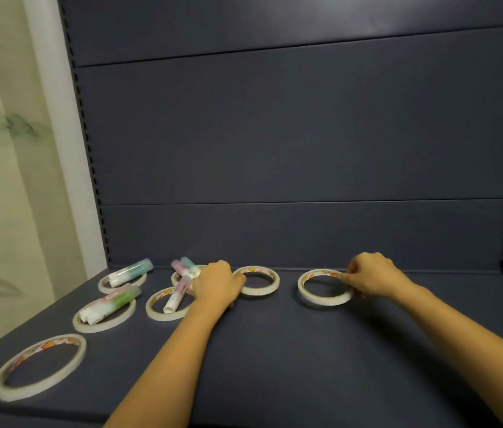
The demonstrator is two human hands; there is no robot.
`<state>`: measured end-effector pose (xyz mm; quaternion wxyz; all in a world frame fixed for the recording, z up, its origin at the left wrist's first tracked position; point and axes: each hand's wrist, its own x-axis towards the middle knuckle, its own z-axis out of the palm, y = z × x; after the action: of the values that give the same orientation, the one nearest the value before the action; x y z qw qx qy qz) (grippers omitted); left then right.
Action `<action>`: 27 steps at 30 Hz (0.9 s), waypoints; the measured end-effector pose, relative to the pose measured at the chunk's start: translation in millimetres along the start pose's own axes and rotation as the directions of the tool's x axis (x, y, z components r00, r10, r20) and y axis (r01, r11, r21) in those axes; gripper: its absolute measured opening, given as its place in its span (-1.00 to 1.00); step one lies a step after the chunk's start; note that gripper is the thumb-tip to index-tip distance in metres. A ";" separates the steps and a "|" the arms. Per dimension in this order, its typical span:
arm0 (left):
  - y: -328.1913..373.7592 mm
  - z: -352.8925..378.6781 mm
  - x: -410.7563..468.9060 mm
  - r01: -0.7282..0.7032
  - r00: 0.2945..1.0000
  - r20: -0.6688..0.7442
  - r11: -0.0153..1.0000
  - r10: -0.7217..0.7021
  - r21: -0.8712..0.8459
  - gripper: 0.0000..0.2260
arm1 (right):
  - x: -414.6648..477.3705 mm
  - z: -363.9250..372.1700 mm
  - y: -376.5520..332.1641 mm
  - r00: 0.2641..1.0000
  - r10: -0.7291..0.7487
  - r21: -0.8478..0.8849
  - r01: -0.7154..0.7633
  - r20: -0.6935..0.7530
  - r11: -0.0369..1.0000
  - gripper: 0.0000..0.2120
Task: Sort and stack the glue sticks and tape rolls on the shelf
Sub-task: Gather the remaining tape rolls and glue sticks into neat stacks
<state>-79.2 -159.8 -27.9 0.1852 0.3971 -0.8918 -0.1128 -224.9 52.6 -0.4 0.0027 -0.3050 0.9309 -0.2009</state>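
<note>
Left forearm (pixel 157 372): nearest the lens, reaching up to the middle cluster; right forearm (pixel 466 344) reaching to the lone tape roll (pixel 321 302).
Right fingers (pixel 347 278): curled, pinching the far-right rim of the lone tape roll; that roll flat on the shelf (pixel 274 359), hole upward.
Left hand (pixel 217 284): fingers curled downward and hidden beneath the knuckles; against the left rim of the centre roll (pixel 262 292); grasp not determinable.
Governing relation: centre roll to the left of the pinched roll, apart from it, both flat; likely next move a leftward carry onto it; right hand (pixel 373 279) the nearer.
Pink glue stick (pixel 177 295): just left of the left hand, slanted across another roll (pixel 157 315).
Farther left: teal glue stick (pixel 131 271) and green glue sticks (pixel 109 302), each lying on a roll; bare roll (pixel 6 393) at the near-left corner.
Status: nothing stacked; sorting judged barely begun.
</note>
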 end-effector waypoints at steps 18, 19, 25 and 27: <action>129.1 5.3 -93.2 -0.517 0.851 0.045 0.849 0.523 -0.109 -0.60 | -172.6 -75.5 145.1 0.873 0.307 0.174 -0.258 -0.379 0.950 -0.80; 143.2 6.8 -100.2 -0.538 0.838 0.039 0.835 0.545 -0.115 -0.59 | -180.9 -81.3 155.5 0.865 0.321 0.186 -0.268 -0.385 0.945 -0.81; 234.2 23.2 -149.5 -0.643 0.761 -0.003 0.755 0.648 -0.125 -0.61 | -232.3 -116.6 224.1 0.816 0.384 0.129 -0.365 -0.433 0.922 -0.77; 266.2 29.3 -169.1 -0.666 0.741 -0.011 0.733 0.671 -0.139 -0.62 | -252.0 -133.1 250.8 0.804 0.398 0.132 -0.381 -0.442 0.915 -0.78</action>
<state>-164.7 144.1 -2.5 0.2216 0.0344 -0.9688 -0.1058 -179.0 429.4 -1.9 -0.1708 -0.0510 0.9434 -0.2796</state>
